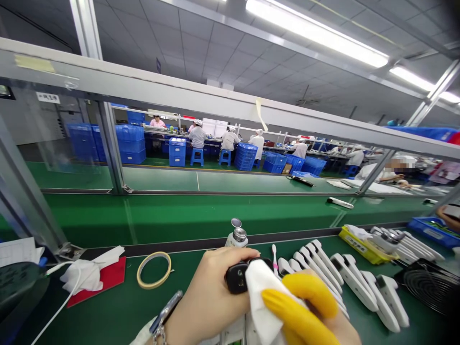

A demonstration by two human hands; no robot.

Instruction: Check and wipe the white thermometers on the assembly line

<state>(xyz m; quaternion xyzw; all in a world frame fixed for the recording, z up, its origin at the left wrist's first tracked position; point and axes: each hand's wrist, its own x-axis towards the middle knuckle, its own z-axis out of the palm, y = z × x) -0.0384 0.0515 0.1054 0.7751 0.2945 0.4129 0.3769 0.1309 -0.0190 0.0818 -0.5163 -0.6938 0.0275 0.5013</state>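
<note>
My left hand (pixel 210 292) is closed around a black handheld device (pixel 236 279), its rounded end facing me. My right hand (pixel 312 306), with yellow covers on the fingers, pinches a white wiping cloth (pixel 264 299) against the device's right side. The cloth and the fingers hide much of the device. Just beyond my hands stands a dispenser bottle (pixel 237 235) with its metal lid flipped up. A toothbrush (pixel 274 258) with pink on its neck lies close to the right hand. Several white handheld devices (pixel 354 282) lie in a row to the right.
A roll of tape (pixel 154 270) lies on the green bench at left, near a red sheet (pixel 108 282) with crumpled white cloth. A yellow tray (pixel 366 247) sits at right. A green conveyor belt (pixel 201 215) runs behind the bench. Across the room, people sit among blue crates.
</note>
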